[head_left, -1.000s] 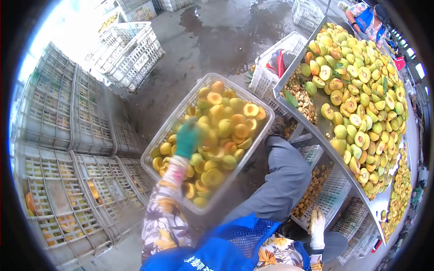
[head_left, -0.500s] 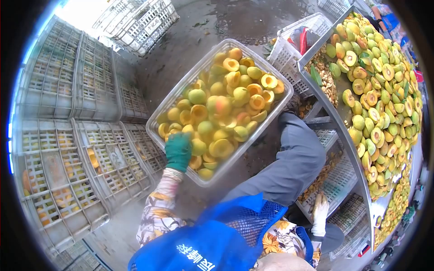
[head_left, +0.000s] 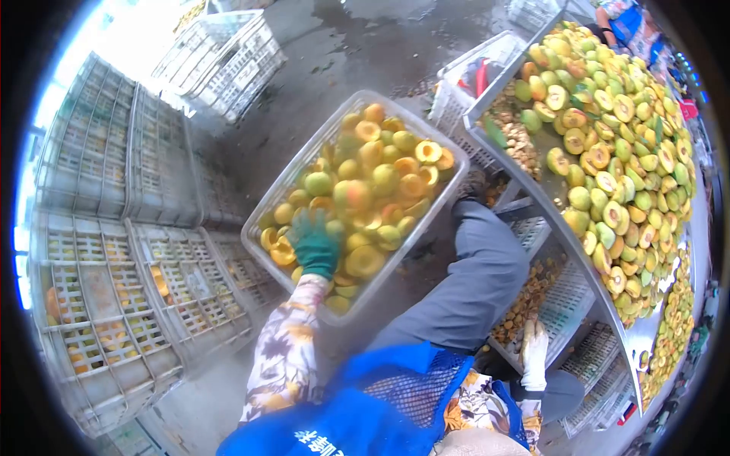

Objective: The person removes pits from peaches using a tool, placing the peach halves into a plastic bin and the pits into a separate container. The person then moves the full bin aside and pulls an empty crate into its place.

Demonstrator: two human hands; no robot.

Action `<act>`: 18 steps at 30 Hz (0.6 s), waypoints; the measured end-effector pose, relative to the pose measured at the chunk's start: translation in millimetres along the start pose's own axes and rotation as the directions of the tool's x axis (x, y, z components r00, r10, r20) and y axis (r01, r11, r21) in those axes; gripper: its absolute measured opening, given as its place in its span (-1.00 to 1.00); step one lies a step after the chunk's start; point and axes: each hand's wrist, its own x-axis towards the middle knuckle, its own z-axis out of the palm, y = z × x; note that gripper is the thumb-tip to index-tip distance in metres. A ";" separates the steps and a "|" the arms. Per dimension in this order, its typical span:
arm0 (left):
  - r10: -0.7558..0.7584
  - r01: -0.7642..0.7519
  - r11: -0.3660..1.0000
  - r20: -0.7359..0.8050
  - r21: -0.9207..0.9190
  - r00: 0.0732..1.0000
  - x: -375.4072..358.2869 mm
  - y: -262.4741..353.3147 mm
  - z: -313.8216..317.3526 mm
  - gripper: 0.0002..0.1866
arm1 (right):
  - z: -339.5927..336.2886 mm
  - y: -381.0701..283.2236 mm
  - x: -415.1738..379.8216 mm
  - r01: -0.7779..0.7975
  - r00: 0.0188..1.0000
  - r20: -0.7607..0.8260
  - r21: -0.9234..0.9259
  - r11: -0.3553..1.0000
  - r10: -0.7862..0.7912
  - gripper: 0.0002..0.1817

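My left hand [head_left: 313,242], in a green glove, lies palm down on halved apricots [head_left: 365,258] with its fingers spread. The fruit fills a translucent plastic crate [head_left: 255,258] on the floor in front of me; many halves show hollow, pitted centres. Low on my right side is my right hand [head_left: 534,338], in a white glove. Its fingers look curled together, and whatever they may hold is hidden. It is beside a white crate [head_left: 569,300] of apricot pits under the metal table.
A metal-edged table [head_left: 566,232] heaped with cut apricots [head_left: 631,175] stands on my right, with pits [head_left: 517,144] at its near corner. Stacked crates [head_left: 114,266] of fruit line the left. White crates [head_left: 220,64] stand behind. Another person [head_left: 635,26] is at the far right.
My left hand has moved right and inward over the fruit from the crate's near-left edge, and its fingers now show spread. The view has shifted slightly. My right hand stays low at my side.
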 end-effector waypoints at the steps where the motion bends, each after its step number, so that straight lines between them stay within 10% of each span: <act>1: -0.042 0.040 0.993 -0.019 -0.108 0.999 1.2 7.5 -7.6 -0.39 | 2.3 12.4 -5.1 -0.101 0.995 -0.008 0.084 0.991 0.103 -0.61; 4: 0.095 -0.133 0.862 -0.102 -0.489 0.990 59.6 87.9 -69.9 -0.59 | -7.8 17.7 -2.9 0.026 0.983 -0.185 0.068 0.997 -0.013 -0.50; 6: 0.322 -0.413 0.825 -0.280 -0.385 0.904 102.4 140.1 -53.8 -0.59 | -12.2 24.2 -9.7 -0.188 0.976 -0.071 0.215 0.958 0.207 -0.49; 10: 0.471 -0.517 0.847 -0.280 -0.122 0.837 163.1 206.1 31.6 -0.64 | -22.0 18.8 -14.8 -0.345 0.931 0.008 0.344 0.873 0.364 -0.50; 13: 0.579 -0.561 0.812 0.098 -0.163 0.809 176.2 225.8 40.3 -0.74 | -40.3 2.4 -20.0 -0.508 0.846 0.118 0.475 0.718 0.520 -0.53; 18: 0.651 -0.664 0.702 -0.146 -0.257 0.745 156.3 240.7 22.7 -0.89 | -17.7 33.1 -37.2 -0.487 0.855 0.100 0.494 0.720 0.510 -0.60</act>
